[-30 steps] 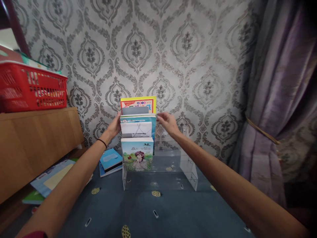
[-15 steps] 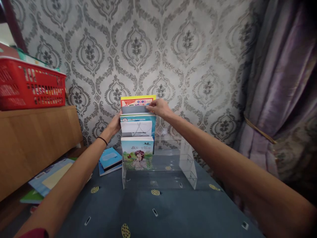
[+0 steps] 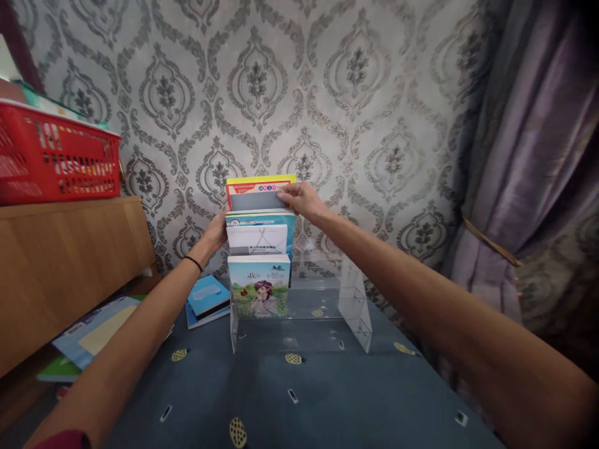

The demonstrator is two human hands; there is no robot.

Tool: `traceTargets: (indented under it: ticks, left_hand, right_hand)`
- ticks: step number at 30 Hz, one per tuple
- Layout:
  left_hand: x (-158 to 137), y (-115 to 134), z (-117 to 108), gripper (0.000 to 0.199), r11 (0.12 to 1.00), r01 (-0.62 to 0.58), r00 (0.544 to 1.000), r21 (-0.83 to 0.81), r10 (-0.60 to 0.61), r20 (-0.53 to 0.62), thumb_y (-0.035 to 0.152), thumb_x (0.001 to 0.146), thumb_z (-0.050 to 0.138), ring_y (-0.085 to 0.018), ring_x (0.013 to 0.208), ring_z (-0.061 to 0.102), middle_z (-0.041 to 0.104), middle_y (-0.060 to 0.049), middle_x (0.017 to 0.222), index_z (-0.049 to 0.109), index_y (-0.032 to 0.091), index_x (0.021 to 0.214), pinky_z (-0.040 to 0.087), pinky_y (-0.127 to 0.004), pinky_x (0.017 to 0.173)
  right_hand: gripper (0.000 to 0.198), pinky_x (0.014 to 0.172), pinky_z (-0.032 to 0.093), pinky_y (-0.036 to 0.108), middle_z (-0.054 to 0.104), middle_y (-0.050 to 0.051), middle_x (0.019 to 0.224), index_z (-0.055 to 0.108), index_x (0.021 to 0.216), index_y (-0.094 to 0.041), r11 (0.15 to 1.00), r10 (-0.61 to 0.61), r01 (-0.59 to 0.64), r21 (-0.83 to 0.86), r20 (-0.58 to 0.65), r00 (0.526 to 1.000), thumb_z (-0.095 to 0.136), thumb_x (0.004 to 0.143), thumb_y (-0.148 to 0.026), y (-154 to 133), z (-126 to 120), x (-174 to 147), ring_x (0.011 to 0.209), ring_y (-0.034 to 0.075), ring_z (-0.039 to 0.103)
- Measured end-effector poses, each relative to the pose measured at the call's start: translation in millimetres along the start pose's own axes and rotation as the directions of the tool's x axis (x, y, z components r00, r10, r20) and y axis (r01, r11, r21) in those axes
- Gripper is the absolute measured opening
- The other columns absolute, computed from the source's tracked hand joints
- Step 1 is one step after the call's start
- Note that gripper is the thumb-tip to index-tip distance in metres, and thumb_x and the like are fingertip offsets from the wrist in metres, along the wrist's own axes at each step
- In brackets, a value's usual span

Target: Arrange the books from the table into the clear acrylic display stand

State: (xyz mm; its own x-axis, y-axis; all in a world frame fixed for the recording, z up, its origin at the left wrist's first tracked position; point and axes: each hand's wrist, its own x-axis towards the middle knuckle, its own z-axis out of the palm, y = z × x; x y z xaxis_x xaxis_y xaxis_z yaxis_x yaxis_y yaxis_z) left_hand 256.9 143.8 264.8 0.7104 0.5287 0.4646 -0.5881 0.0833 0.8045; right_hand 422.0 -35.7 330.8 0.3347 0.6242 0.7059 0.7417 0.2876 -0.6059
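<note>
A clear stepped book rack point(image 3: 355, 312) stands on the dark blue cloth, with books upright in its left part. My right hand point(image 3: 304, 201) pinches the upper right corner of a grey book point(image 3: 255, 201). Closed at the left edge of that same book is my left hand point(image 3: 216, 229), its fingertips partly hidden by the books. Behind the grey one rises a yellow and red book point(image 3: 243, 186). In front of it are a blue book point(image 3: 291, 234), a white book point(image 3: 257, 239) and, lowest, a picture book with a drawn girl point(image 3: 259, 287).
Two blue books point(image 3: 208, 299) lie flat left of the rack. Further left are more flat books point(image 3: 100, 330), partly behind my left forearm. A red basket point(image 3: 60, 156) sits on a wooden cabinet point(image 3: 79, 249). Patterned wallpaper is behind, with a purple curtain point(image 3: 515, 156) at right.
The grey book stands slightly higher against the blue book in front, with my right hand still at its corner. My view has shifted a little. My left hand stays at the left edge.
</note>
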Motion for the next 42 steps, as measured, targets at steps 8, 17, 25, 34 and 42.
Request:
traceTargets:
  ticks: [8,17,25,34,42]
  left_hand:
    - [1.1,-2.2,3.5,0.032,0.998,-0.002,1.000,0.070,0.002,0.005,0.030,0.077,0.070,-0.025,0.080,0.076,0.079,-0.007,0.085,0.073,0.011,0.103,0.061,-0.035,0.079]
    - [-1.7,0.7,13.7,0.036,0.987,-0.012,1.000,0.160,0.011,0.009,0.021,0.076,0.065,-0.027,0.089,0.076,0.080,-0.007,0.097,0.072,0.017,0.111,0.061,-0.039,0.083]
    - [-13.1,4.4,30.6,0.033,0.985,0.033,0.997,0.172,-0.022,-0.067,0.030,0.088,0.057,-0.027,0.090,0.076,0.079,-0.005,0.095,0.070,0.022,0.117,0.064,-0.037,0.077]
    - [-16.2,6.2,33.5,0.022,0.986,0.111,0.990,0.125,-0.098,-0.101,0.026,0.090,0.062,-0.026,0.090,0.075,0.079,0.000,0.084,0.073,0.020,0.107,0.063,-0.038,0.085]
    - [-13.2,5.1,31.4,0.036,0.997,0.074,0.996,0.025,-0.073,-0.056,0.015,0.074,0.074,-0.023,0.083,0.077,0.080,-0.003,0.092,0.072,0.016,0.110,0.064,-0.035,0.081]
  right_hand:
    - [0.049,0.043,0.045,0.024,0.050,-0.006,0.048,0.052,0.093,-0.025,0.999,-0.037,0.042,0.013,-0.264,0.964,0.052,0.088,-0.074,4.2,-21.7,-28.1,0.044,0.015,0.059]
    - [0.057,0.048,0.047,0.026,0.058,0.001,0.067,0.054,0.108,-0.023,0.985,-0.169,0.123,-0.121,-0.560,0.811,0.041,0.092,-0.076,51.6,-118.3,-43.2,0.060,0.020,0.070]
    - [0.048,0.045,0.043,0.025,0.051,-0.004,0.056,0.052,0.094,-0.023,0.991,-0.117,0.046,-0.128,-0.636,0.762,0.044,0.094,-0.070,59.9,-117.9,-54.5,0.051,0.019,0.067]
    - [0.035,0.053,0.045,0.026,0.056,0.000,0.059,0.054,0.097,-0.021,0.997,-0.075,0.036,-0.074,-0.641,0.764,0.048,0.100,-0.055,51.6,-133.3,-63.9,0.064,0.019,0.070]
    - [0.041,0.047,0.044,0.029,0.056,-0.001,0.060,0.053,0.097,-0.026,0.988,-0.150,0.098,-0.122,-0.565,0.811,0.045,0.097,-0.066,45.7,-123.4,-50.9,0.057,0.020,0.067]
